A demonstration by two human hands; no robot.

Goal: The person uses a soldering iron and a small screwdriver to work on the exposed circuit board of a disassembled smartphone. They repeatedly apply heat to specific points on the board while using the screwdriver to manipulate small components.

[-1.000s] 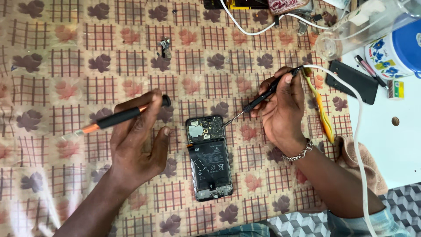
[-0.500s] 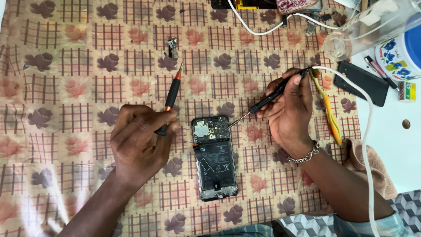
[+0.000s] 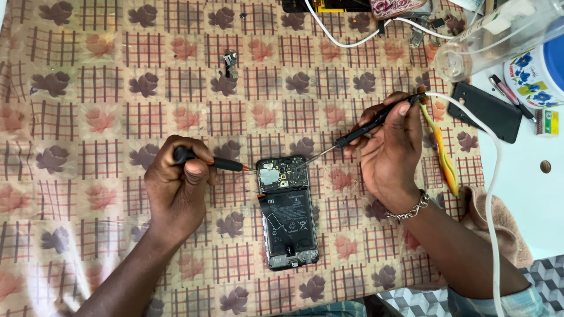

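Note:
An opened phone [image 3: 288, 214] lies with its back off on the patterned cloth, its battery and circuit board showing. My left hand [image 3: 179, 191] grips an orange and black screwdriver [image 3: 226, 165] whose tip rests at the phone's upper left corner. My right hand [image 3: 390, 149] holds a black corded soldering iron [image 3: 361, 128], and its metal tip touches the board at the phone's top right.
A small metal part [image 3: 229, 63] lies on the cloth beyond the phone. A white cable [image 3: 493, 176] runs along the right side. At the right edge sit a dark phone cover [image 3: 484, 111], a clear bottle [image 3: 493, 38], a flowered container [image 3: 537, 70] and a yellow tool [image 3: 442, 154].
My left hand has turned the screwdriver from pointing away to lying level, bringing its tip to the phone's upper left corner. The right hand and soldering iron have stayed put.

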